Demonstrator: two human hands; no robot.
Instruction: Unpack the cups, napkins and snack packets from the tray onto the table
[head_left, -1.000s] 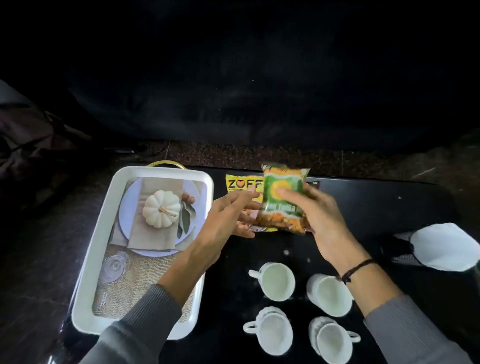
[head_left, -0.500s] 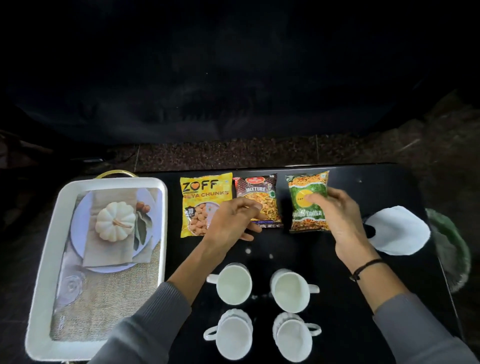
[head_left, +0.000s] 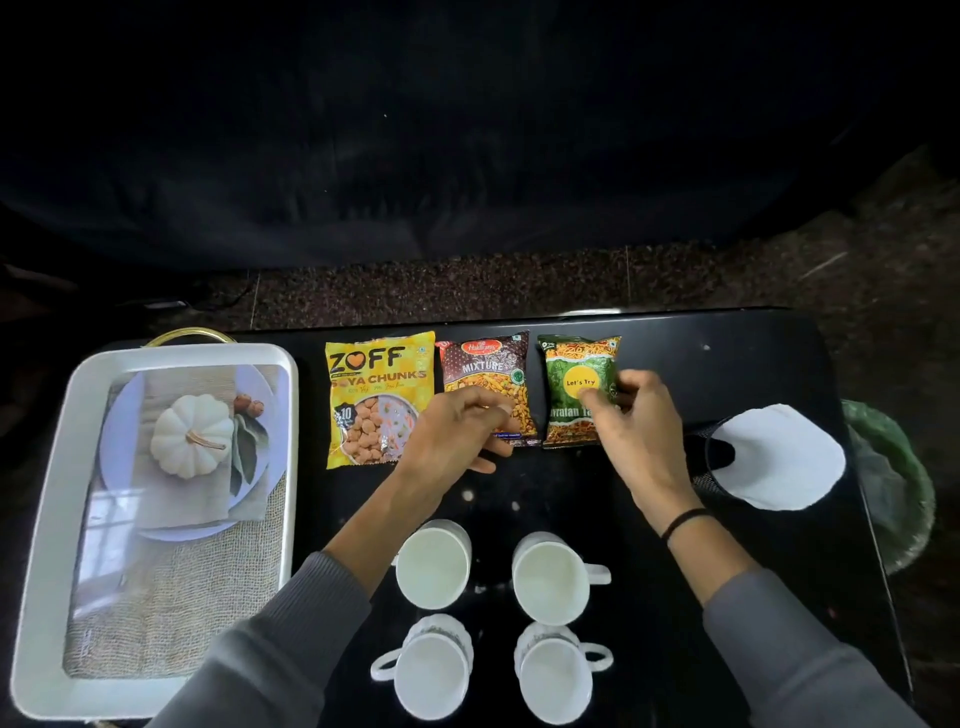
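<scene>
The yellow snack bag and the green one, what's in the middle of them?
The brown Mixture packet, seen in the head view, with the left hand partly over it.

The yellow packet (head_left: 380, 399), just left of the left hand (head_left: 453, 437), reads "ZOFF" in large letters with a heart for the O, then "SOYA CHUNKS", and a "10" in a dark badge near its lower left corner. The brown packet (head_left: 487, 379) above that hand's fingers carries a red logo, probably "Haldiram's", over the word "MIXTURE". The green packet (head_left: 574, 384), under the right hand (head_left: 636, 422), shows "Let's Try" in a yellow circle and, partly covered, "Navratan Ta…".
</scene>
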